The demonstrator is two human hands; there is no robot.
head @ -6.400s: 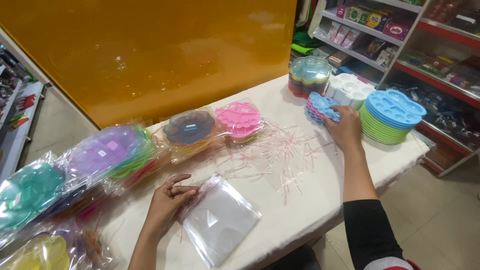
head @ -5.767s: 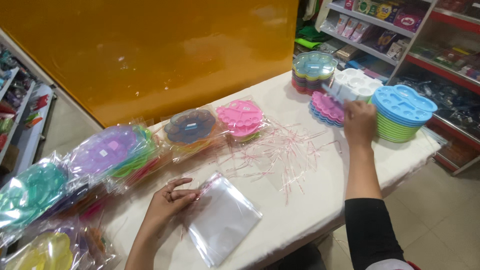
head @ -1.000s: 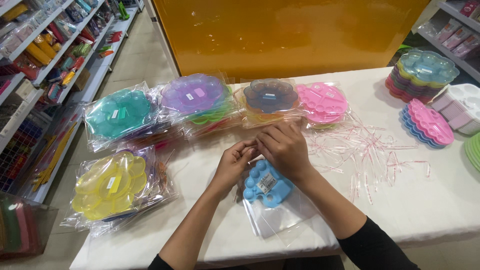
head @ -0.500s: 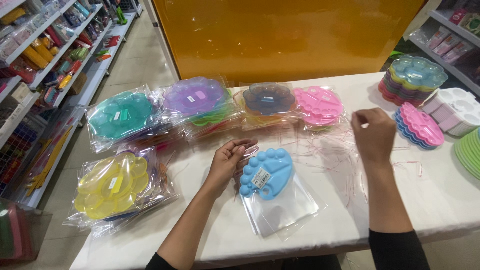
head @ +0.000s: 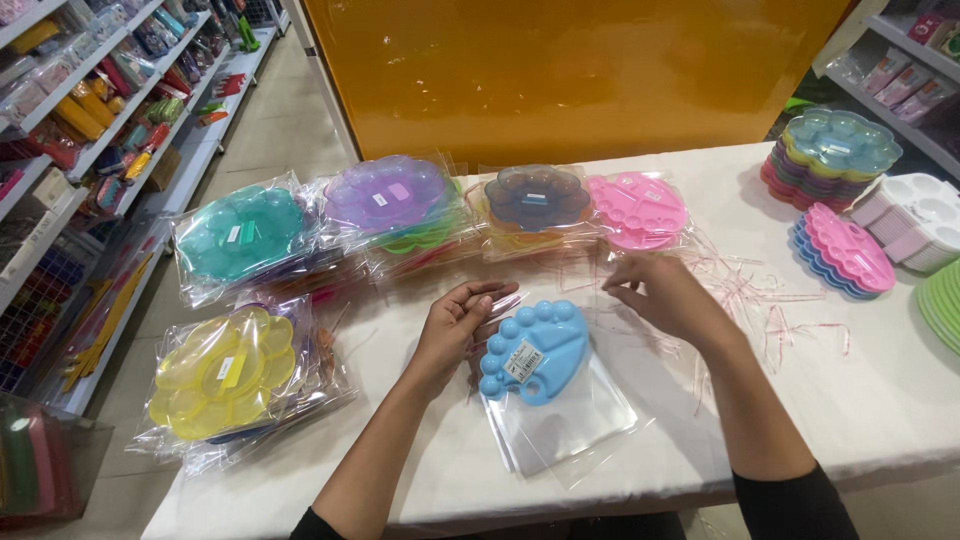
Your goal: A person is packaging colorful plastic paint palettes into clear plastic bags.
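A light blue paint palette [head: 535, 350] with a small label lies on a stack of clear plastic bags [head: 575, 435] near the front of the white table [head: 880, 400]. My left hand [head: 455, 325] rests just left of the palette, fingers loosely curled and apart, touching its edge. To the palette's upper right, my right hand [head: 668, 295] hovers with its fingertips pinched together, apparently on a thin clear strip. More loose strips [head: 765, 300] are scattered to the right of that hand.
Bagged palettes lie in piles along the back and left: pink [head: 637, 210], dark blue [head: 537, 195], purple [head: 390, 192], teal [head: 243, 230], yellow [head: 222, 370]. Unbagged stacks stand at right: coloured flower palettes [head: 835, 150], pink ones [head: 845, 250], white trays [head: 915, 215]. Shop shelves [head: 80, 120] line the left aisle.
My right hand has come back from the strip pile towards the blue palette. Earlier it fetched that palette from the right-hand stacks and both hands laid it on the bags.
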